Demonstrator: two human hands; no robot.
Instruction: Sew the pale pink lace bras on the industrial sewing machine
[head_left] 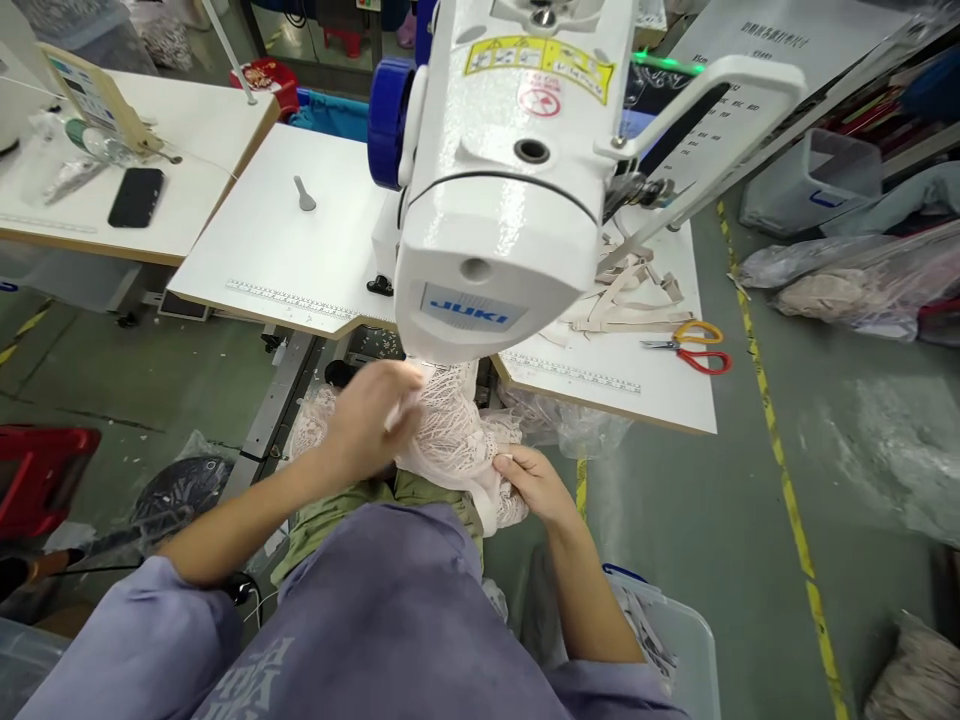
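Pale lace fabric [446, 425] lies bunched over my lap, its far end running under the head of a white sewing machine [495, 230]. My right hand [531, 478] pinches the right side of this fabric between thumb and fingers. Just in front of the machine head, over the left part of the lace, is my left hand [375, 420]. Its fingers are bent and smeared by motion, so whether they grip any lace is unclear. The needle and presser foot are hidden beneath the machine head.
On the machine table [300, 260], a small grey tool [304, 194] lies left. Right of the machine are pale fabric strips [630, 295] and scissors [690, 347] with orange and red handles. A phone [136, 197] rests on the neighbouring table. A clear bin [694, 640] stands by my right arm.
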